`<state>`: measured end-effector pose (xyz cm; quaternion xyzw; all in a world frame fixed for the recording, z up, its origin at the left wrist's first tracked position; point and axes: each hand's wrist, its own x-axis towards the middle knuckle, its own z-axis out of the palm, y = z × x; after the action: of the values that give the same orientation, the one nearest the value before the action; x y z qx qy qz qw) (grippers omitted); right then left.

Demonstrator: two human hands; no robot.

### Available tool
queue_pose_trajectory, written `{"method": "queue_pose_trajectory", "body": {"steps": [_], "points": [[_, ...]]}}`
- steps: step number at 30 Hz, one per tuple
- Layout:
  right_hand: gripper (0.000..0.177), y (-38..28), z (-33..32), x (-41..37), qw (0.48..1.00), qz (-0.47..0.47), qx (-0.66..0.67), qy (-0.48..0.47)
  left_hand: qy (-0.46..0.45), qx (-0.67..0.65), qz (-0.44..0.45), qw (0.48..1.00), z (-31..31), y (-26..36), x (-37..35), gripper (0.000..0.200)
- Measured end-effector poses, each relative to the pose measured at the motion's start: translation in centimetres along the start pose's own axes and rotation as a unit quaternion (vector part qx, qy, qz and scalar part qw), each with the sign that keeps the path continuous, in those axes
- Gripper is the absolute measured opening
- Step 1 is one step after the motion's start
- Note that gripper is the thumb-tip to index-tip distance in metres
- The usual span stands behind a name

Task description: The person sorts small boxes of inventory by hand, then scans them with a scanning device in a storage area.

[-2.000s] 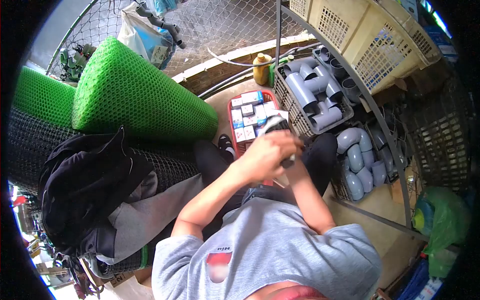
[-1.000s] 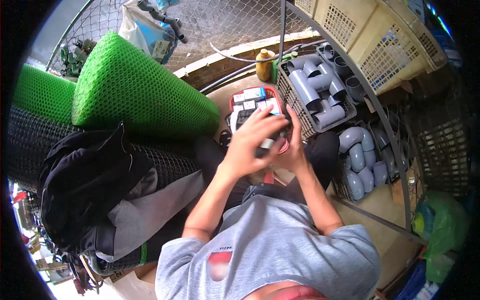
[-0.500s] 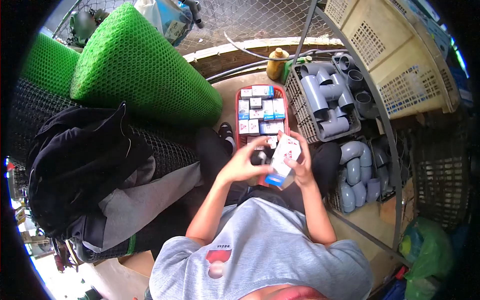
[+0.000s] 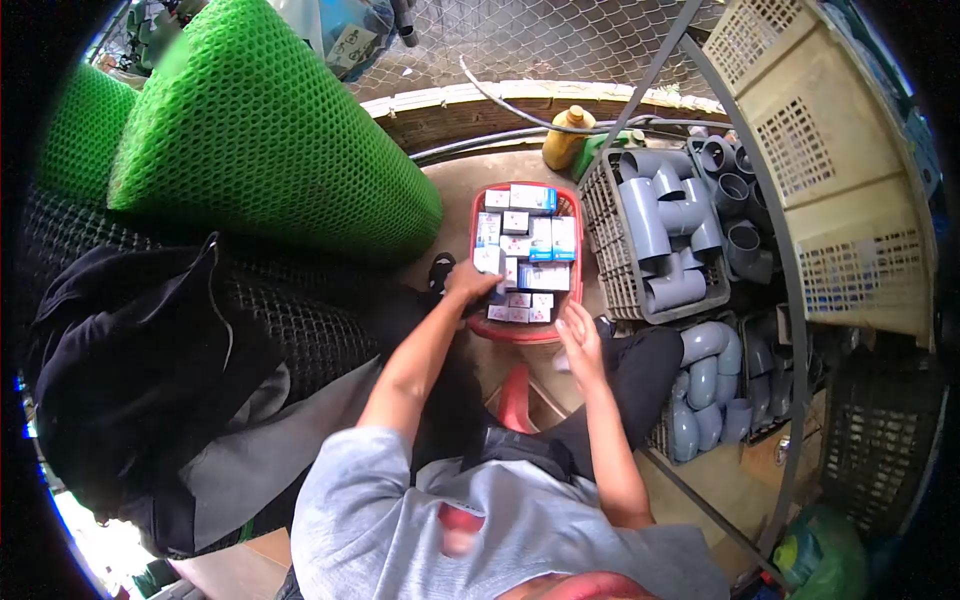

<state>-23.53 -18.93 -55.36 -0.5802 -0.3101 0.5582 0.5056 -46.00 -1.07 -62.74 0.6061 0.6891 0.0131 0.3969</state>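
Observation:
A red basket (image 4: 574, 216) stands on the floor in front of me, filled with several small white-and-blue boxes (image 4: 540, 240). My left hand (image 4: 468, 286) reaches to the basket's left side, and its fingers close on a small white box (image 4: 488, 261) there. My right hand (image 4: 579, 338) hovers at the basket's near right rim, its fingers apart and nothing in it. My knees in dark trousers flank the basket.
A grey crate of grey pipe elbows (image 4: 662, 240) stands right of the basket, with more elbows (image 4: 703, 385) below it. Green mesh rolls (image 4: 260, 130), a black mesh roll (image 4: 300, 325) and a dark jacket (image 4: 130, 370) lie left. A yellow bottle (image 4: 565, 140) and cream baskets (image 4: 830, 150) are behind.
Both hands were up near my chest handling a white box and a dark item. They have dropped to the red basket; the right hand has let go of the box.

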Motion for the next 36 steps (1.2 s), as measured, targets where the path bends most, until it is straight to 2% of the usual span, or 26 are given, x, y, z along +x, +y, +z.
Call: {"method": "queue_pose_trajectory", "body": {"steps": [3,7,11,13,14,18,22,25,27,29,30,31,32,33,34,35,36], "points": [[0.061,0.2,-1.3,-0.7,1.0,0.006,-0.019,0.019,0.028,0.06,-0.068,0.995,0.6,-0.2,7.4,0.081],[0.057,1.0,-2.6,-1.8,0.997,0.057,-0.008,0.044,0.105,0.069,-0.052,0.991,1.1,0.1,12.1,0.083],[0.054,1.2,-3.3,-1.8,0.996,0.069,-0.029,0.054,0.112,0.062,-0.01,0.992,1.5,0.1,11.7,0.084],[0.052,-0.1,-2.9,-1.2,0.995,0.091,0.001,0.047,0.022,0.104,-0.014,0.994,1.8,0.1,10.4,0.086],[0.052,-0.5,-2.7,-0.9,0.995,0.091,0.003,0.046,0.011,0.119,-0.013,0.993,2.0,0.2,9.7,0.092],[0.052,-1.6,-2.1,0.7,0.996,0.082,-0.008,0.02,0.014,0.15,-0.009,0.988,3.6,0.2,10.1,0.105],[0.055,-2.2,-1.7,0.8,0.999,0.032,-0.024,-0.009,0.051,0.135,0.005,0.99,4.5,0.0,11.9,0.105],[0.055,-2.6,-1.4,0.3,0.999,0.049,0.002,-0.007,0.039,0.134,0.003,0.99,4.1,-0.2,11.5,0.104],[0.055,-2.0,-1.3,0.1,0.998,0.055,0.0,-0.009,0.044,0.144,0.021,0.988,3.4,-0.2,10.4,0.101],[0.055,-2.2,-1.3,-0.1,0.998,0.061,-0.002,-0.009,0.073,0.09,0.032,0.993,3.3,-0.5,10.0,0.097],[0.056,-1.9,-1.4,-0.1,0.998,0.064,0.005,-0.01,0.106,0.061,0.061,0.991,3.7,-0.3,9.7,0.085],[0.057,-1.3,-1.5,0.2,0.998,0.065,0.013,-0.008,0.114,-0.027,0.098,0.988,3.2,1.2,8.0,0.071],[0.06,-1.1,-1.5,0.4,0.996,0.076,0.036,-0.004,0.019,-0.136,0.088,0.987,0.5,5.0,3.8,0.061],[0.068,-0.7,-1.7,0.5,0.991,0.094,0.095,-0.016,-0.041,-0.207,0.152,0.965,0.4,6.3,1.5,0.053],[0.071,-2.2,-1.0,0.3,0.979,0.113,0.171,0.0,-0.154,-0.214,0.244,0.933,-1.2,8.1,-1.7,0.049],[0.074,-3.8,-0.5,0.0,0.96,0.132,0.246,0.011,-0.198,-0.227,0.288,0.909,-1.1,9.2,-3.8,0.049],[0.079,-3.0,-1.3,0.3,0.931,0.124,0.337,-0.065,-0.252,-0.211,0.313,0.891,-3.0,11.6,-6.9,0.052]]}}
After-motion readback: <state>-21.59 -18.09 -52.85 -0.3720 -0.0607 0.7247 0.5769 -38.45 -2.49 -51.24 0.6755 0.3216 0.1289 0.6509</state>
